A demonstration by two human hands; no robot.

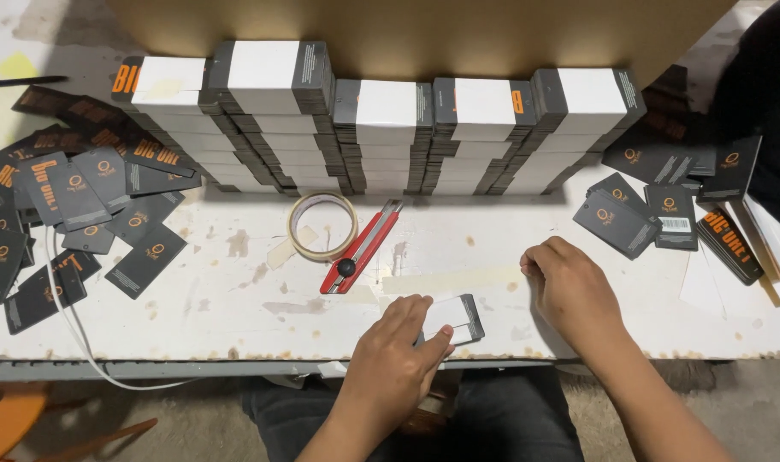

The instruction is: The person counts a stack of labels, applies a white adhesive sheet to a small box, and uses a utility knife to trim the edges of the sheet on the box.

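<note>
Red-and-black cutter (361,248), cream tape roll (322,226), white-faced dark-edged card stacks (387,128), charcoal tags (146,261) with orange marks, stained white bench (236,299)

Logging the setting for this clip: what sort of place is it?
Likely a small packing or print-finishing workbench: tall stacks of cards, a red utility knife and a tape roll on a worn white table.

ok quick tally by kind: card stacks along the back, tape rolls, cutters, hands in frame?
Card stacks at the back: 5
Tape roll: 1
Red utility knife: 1
Hands: 2, left hand on a small card bundle, right hand resting on the table
Total: 9
Loose dark cards lie scattered on both sides; too overlapped to count.
</note>
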